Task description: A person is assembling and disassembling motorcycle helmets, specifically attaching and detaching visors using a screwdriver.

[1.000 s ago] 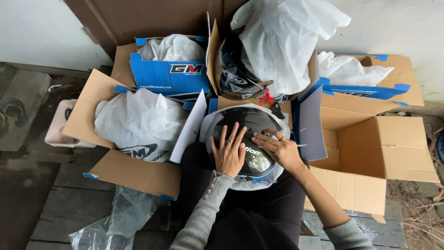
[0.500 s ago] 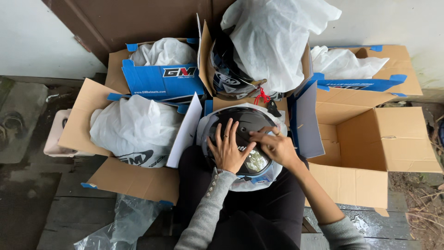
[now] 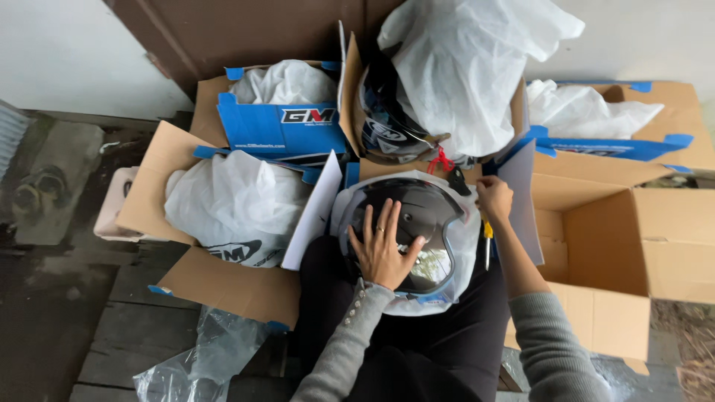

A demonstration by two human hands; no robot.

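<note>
Helmet (image 3: 424, 216) half hidden under left hand (image 3: 383, 249), spread flat on visor. Right hand (image 3: 494, 199) closed at helmet's edge; screwdriver (image 3: 488, 242) beneath, grip unclear.

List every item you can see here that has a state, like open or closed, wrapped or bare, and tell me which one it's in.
Helmet: on the lap, visor up, half out of its white bag.
Left hand: flat on the visor, fingers spread.
Right hand: closed at the helmet's side, above a screwdriver.
Empty box: open.
Left box: open, bagged helmet inside.
Rear helmet: bag partly pulled off.
</note>
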